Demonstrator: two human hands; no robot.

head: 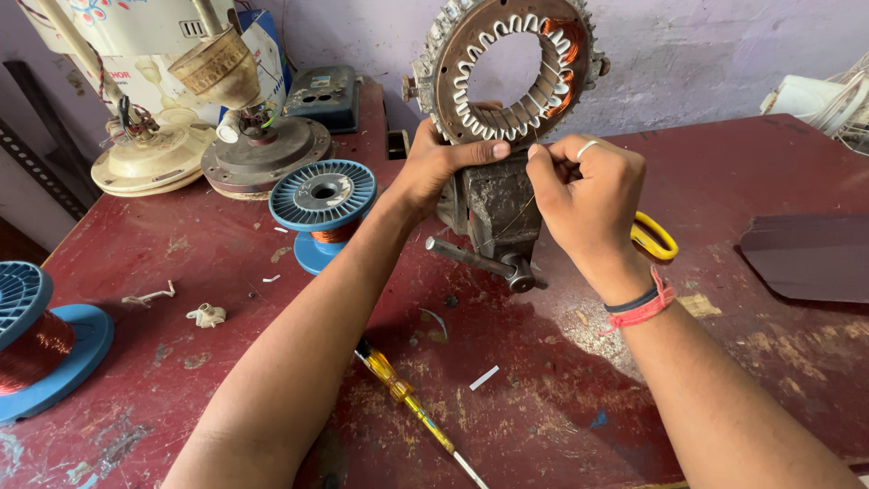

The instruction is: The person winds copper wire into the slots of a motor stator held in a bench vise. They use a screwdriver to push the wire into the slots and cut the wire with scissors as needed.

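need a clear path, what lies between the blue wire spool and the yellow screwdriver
Head view: the person's left forearm crosses between the blue plastic copper-wire spool and the yellow-handled screwdriver.

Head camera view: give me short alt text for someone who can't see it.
A round metal motor stator ring with copper windings stands clamped in a grey bench vise on a worn red table. The left hand steadies its lower rim while the right hand pinches a thin wire there.

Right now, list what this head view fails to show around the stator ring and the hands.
- Stator ring: top cut off by the frame edge.
- Bench vise: jaws hidden behind both hands.
- Left hand: fingers hidden behind the ring.
- Right hand: pinches a wire too thin to trace.
- Yellow-handled scissors: blades hidden by the right wrist.
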